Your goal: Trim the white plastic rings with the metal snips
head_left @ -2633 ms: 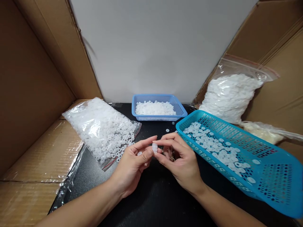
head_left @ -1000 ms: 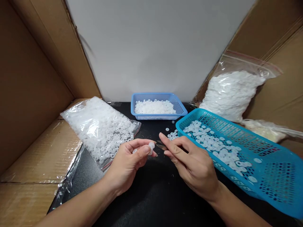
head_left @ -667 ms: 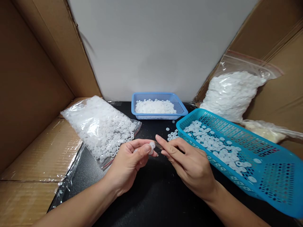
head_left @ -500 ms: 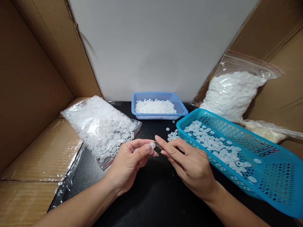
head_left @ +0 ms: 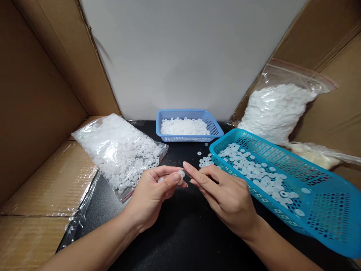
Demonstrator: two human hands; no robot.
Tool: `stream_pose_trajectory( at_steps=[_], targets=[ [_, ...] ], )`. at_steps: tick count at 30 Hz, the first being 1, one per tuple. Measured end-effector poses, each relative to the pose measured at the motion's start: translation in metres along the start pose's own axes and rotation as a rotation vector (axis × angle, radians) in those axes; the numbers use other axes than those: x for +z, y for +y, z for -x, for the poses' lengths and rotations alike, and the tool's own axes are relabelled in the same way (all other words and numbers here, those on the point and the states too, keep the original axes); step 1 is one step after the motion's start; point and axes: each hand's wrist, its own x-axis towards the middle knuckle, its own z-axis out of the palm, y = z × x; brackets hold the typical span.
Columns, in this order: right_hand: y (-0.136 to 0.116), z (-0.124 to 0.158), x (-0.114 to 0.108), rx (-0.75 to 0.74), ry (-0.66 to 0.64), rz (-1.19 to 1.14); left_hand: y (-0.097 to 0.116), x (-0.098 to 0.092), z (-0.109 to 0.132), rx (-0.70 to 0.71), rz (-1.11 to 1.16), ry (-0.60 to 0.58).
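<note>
My left hand (head_left: 158, 194) is closed, pinching small white plastic washers (head_left: 181, 176) between thumb and fingers; another white piece shows behind the thumb. Close by on the right, my right hand (head_left: 225, 195) is closed round a thin metal blade (head_left: 187, 172). Most of that blade is hidden by the fingers, and its tip is at the washers. Left of my left hand lies a clear zip bag (head_left: 121, 154) full of white washers. Beside my right hand stands a turquoise basket (head_left: 328, 214) with loose white washers inside.
A small blue basket (head_left: 190, 139) of white rings stands at the back. Several loose washers (head_left: 205, 161) lie on the black table (head_left: 180, 241) by the turquoise basket. A big bag of white pieces (head_left: 276, 109) leans at the right. Cardboard walls (head_left: 36, 71) flank both sides.
</note>
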Motion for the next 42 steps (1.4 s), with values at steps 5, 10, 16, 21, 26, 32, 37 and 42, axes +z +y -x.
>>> stream_pose_trajectory(
  at_steps=[5,10,16,21,26,32,37,42],
  targets=[
    [0.0,0.0,-0.002,-0.015,0.006,0.013,0.001,-0.002,0.001,0.008,-0.042,-0.018],
    [0.0,0.0,-0.002,-0.022,-0.001,0.023,0.001,-0.002,0.001,0.007,-0.055,-0.032],
    [-0.001,-0.001,-0.004,-0.033,0.0,0.045,0.001,-0.002,0.001,-0.002,-0.071,-0.033],
    [0.001,0.0,-0.006,-0.06,-0.013,0.077,0.005,-0.003,0.0,0.009,-0.141,-0.033],
    [0.004,0.003,-0.006,-0.084,-0.027,0.08,0.01,-0.003,0.0,0.011,-0.243,-0.034],
    [0.007,0.006,-0.007,-0.119,-0.032,0.1,0.012,-0.006,0.001,0.008,-0.29,-0.04],
    [0.008,0.005,-0.007,-0.132,-0.025,0.12,0.014,-0.006,0.001,0.023,-0.249,-0.066],
    [0.008,0.005,-0.008,-0.141,-0.026,0.132,0.015,-0.006,0.002,0.028,-0.237,-0.097]
  ],
)
